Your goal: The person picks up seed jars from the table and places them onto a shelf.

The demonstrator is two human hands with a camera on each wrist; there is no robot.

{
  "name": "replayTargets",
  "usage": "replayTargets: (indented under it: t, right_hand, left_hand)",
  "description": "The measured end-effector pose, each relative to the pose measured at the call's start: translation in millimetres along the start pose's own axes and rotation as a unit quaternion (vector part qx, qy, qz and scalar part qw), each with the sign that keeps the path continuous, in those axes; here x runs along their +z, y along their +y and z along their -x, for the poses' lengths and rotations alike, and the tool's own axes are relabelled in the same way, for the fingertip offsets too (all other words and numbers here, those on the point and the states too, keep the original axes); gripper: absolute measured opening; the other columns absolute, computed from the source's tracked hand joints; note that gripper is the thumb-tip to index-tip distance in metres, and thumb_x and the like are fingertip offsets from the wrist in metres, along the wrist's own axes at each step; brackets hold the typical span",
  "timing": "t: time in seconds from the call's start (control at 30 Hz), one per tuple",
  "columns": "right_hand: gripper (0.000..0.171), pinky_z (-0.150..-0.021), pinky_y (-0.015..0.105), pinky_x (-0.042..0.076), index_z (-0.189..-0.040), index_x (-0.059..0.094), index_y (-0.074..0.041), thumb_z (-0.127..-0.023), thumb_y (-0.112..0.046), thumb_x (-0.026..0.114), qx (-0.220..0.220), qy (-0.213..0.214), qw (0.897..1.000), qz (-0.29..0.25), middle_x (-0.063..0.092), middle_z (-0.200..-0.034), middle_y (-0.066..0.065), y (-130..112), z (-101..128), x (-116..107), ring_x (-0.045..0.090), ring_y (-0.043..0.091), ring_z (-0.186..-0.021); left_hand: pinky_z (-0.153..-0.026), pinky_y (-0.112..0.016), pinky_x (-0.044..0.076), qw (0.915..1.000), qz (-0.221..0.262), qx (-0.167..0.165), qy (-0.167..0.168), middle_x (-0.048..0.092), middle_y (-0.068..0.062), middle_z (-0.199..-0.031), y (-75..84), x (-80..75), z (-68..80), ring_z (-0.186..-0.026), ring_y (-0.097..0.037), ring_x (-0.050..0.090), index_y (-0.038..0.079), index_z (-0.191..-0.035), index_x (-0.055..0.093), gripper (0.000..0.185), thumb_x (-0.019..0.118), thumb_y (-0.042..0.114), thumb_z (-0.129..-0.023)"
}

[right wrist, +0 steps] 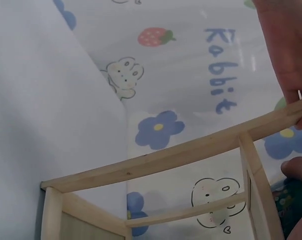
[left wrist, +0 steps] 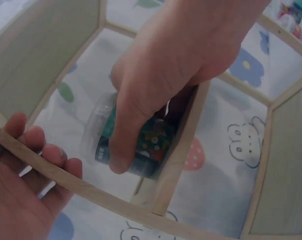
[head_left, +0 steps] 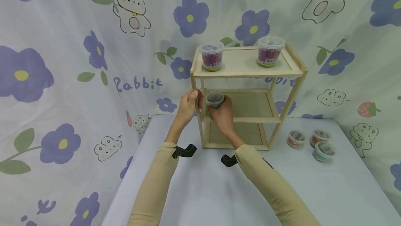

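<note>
A wooden three-tier shelf (head_left: 241, 120) stands on the table. My left hand (head_left: 189, 102) grips its front left post, fingers curled round the wood; the left wrist view shows those fingers (left wrist: 43, 145) on the post. My right hand (head_left: 223, 113) holds a small plastic tub (head_left: 214, 99) with a clear rim and a dark green label at the left end of the middle shelf. In the left wrist view, that tub (left wrist: 140, 142) sits close by the shelf edge, thumb across its label. Only a strip of the tub (right wrist: 291, 202) shows in the right wrist view.
Two purple-labelled tubs stand on the top shelf, one at the left (head_left: 212, 57) and one at the right (head_left: 270, 52). Right of the shelf, three smaller tubs (head_left: 324, 151) sit on the white table (head_left: 213, 191). A printed cloth (head_left: 150, 55) hangs behind.
</note>
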State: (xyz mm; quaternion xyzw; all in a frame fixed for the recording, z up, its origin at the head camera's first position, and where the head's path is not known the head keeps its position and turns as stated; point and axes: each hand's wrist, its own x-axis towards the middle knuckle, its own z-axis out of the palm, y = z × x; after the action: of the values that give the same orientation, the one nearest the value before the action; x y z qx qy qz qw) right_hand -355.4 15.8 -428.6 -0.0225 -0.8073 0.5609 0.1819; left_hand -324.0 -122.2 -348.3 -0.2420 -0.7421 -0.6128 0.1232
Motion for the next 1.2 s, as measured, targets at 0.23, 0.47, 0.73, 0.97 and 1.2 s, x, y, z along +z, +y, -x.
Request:
replayTargets:
  t: [0.23, 0.47, 0.73, 0.97, 1.2]
  right_hand:
    - [0.077, -0.098, 0.048, 0.047, -0.141, 0.035, 0.004, -0.083, -0.028, 0.075, -0.003, -0.006, 1.000, -0.001, 0.047, -0.133, 0.024, 0, 0, 0, 0.055, 0.034, -0.117]
    - [0.080, -0.099, 0.049, 0.047, -0.143, 0.031, 0.004, -0.082, -0.026, 0.074, -0.003, -0.018, 1.000, -0.012, 0.044, -0.135, 0.025, 1, -1, -2, 0.053, 0.035, -0.118]
    - [0.080, -0.098, 0.050, 0.047, -0.142, 0.032, 0.003, -0.081, -0.025, 0.075, -0.014, -0.016, 1.000, -0.022, 0.044, -0.134, 0.026, -1, -1, -5, 0.054, 0.035, -0.117]
    - [0.084, -0.100, 0.049, 0.046, -0.144, 0.031, 0.003, -0.080, -0.025, 0.077, -0.015, -0.019, 1.000, -0.011, 0.045, -0.136, 0.026, -2, 0, -7, 0.053, 0.036, -0.119]
    - [0.088, -0.104, 0.049, 0.043, -0.145, 0.030, 0.006, -0.078, -0.023, 0.081, -0.019, -0.026, 0.999, -0.014, 0.044, -0.137, 0.028, -1, 0, -12, 0.051, 0.038, -0.123]
  left_hand:
    - [-0.063, -0.053, 0.049, 0.9999, -0.010, 0.001, 0.000, 0.049, -0.039, -0.075, 0.9, -0.4, 0.6, -0.062, -0.043, 0.050, -0.018, -0.090, 0.052, 0.043, 0.033, 0.017, -0.105]
    - [-0.064, -0.055, 0.048, 0.9999, -0.010, 0.003, -0.002, 0.049, -0.039, -0.075, 1.6, 0.0, 0.2, -0.062, -0.040, 0.050, -0.019, -0.090, 0.051, 0.042, 0.033, 0.015, -0.105]
    - [-0.065, -0.056, 0.048, 1.0000, -0.004, 0.001, 0.000, 0.049, -0.039, -0.076, 0.8, 0.6, -0.2, -0.066, -0.049, 0.049, -0.019, -0.091, 0.051, 0.042, 0.032, 0.017, -0.105]
    - [-0.063, -0.052, 0.048, 1.0000, -0.005, 0.003, 0.003, 0.048, -0.038, -0.075, -0.6, -0.2, -1.2, -0.063, -0.044, 0.050, -0.018, -0.092, 0.051, 0.043, 0.033, 0.018, -0.105]
    - [-0.063, -0.051, 0.048, 1.0000, -0.006, 0.003, -0.003, 0.048, -0.039, -0.075, -3.3, 1.1, -1.8, -0.063, -0.041, 0.050, -0.018, -0.090, 0.051, 0.044, 0.032, 0.019, -0.104]
